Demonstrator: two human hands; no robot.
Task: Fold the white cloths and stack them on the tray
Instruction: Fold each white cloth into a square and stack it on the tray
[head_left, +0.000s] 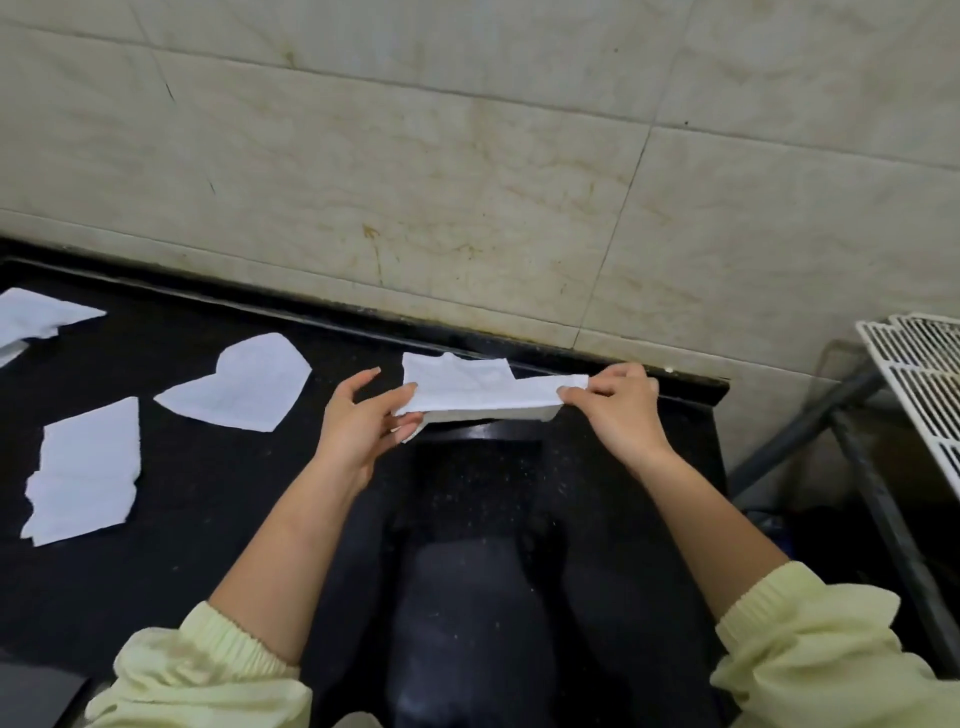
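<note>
black counter (218, 525) fills the view; wire rack (919, 374) cut off at the right edge, grey shape (36, 696) bottom left too clipped to name. loose cloths (239, 384) lie spread on the left. folded cloth (478, 389) held just above the counter near the wall (467, 156), left hand (363, 415) and right hand (618, 410) each pinching an end.

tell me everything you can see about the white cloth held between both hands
The held cloth is white, thin and faintly textured, folded into a long narrow strip with layers showing along its near edge and an uneven flap rising at its left rear. It is stretched roughly level between the left hand, pinching its left end, and the right hand, pinching its right end, over the black counter.
</note>
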